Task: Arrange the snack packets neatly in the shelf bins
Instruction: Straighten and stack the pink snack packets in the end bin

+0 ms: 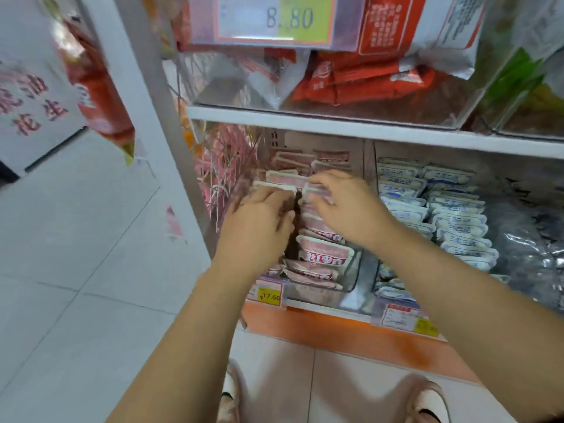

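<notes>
Several pink-and-white snack packets [325, 253] fill a clear plastic shelf bin [351, 280] on the lower shelf, in two rows. My left hand [259, 222] rests on the left row, fingers curled over the top edge of a packet [280, 180]. My right hand [345, 204] lies on the right row, its fingers pinching a pink packet [317, 190] near the back. The packets under both palms are hidden.
A neighbouring bin holds blue-and-white packets [454, 209]; silver bags [531, 239] lie further right. Orange packets [366, 80] sit in the upper bin below a price tag [274, 19]. A wire rack [225, 169] stands left of the bin. White floor tiles [76, 270] spread to the left.
</notes>
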### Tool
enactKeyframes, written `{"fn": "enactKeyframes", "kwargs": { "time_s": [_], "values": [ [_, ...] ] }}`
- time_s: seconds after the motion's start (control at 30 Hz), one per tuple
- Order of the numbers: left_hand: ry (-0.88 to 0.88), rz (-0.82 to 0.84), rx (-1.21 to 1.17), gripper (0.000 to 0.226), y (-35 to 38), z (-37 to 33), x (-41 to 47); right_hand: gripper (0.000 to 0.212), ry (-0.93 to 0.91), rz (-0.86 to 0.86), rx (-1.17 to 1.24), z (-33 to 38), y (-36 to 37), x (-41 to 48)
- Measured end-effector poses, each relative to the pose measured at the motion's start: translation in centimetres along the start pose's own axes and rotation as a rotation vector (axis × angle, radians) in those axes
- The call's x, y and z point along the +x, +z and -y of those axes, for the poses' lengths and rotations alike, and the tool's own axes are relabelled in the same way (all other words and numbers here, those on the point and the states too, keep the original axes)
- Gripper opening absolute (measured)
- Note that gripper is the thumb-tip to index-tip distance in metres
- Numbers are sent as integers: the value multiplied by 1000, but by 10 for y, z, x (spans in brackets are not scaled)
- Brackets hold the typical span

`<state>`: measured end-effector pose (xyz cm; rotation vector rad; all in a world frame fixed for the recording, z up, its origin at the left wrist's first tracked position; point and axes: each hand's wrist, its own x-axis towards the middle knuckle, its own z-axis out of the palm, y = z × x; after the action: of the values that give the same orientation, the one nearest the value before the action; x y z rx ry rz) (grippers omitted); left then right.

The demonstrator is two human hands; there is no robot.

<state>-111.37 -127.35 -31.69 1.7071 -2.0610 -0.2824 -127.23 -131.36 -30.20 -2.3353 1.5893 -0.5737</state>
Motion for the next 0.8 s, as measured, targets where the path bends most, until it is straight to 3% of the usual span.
{"fn": "enactKeyframes", "kwargs": {
  "time_s": [0.17, 0.33, 0.47, 0.6, 0.8],
  "values": [
    [-12, -266, -161, 32, 10, 22, -44, 40, 70, 88, -118, 5, 26, 66],
    [-1, -311, -227, 28, 13, 36, -41, 23, 183, 77, -141, -6, 46, 117],
    [-10, -343, -292, 31, 7, 35, -31, 27, 153, 234, -20, -3, 44, 127],
    [-17, -375, -351, 27, 3, 35, -26, 33, 148, 344, -83, 5, 45, 140],
    [-24, -420, -427, 26, 0, 37, -25, 26, 143, 217, -84, -5, 55, 155]
  ]
}}
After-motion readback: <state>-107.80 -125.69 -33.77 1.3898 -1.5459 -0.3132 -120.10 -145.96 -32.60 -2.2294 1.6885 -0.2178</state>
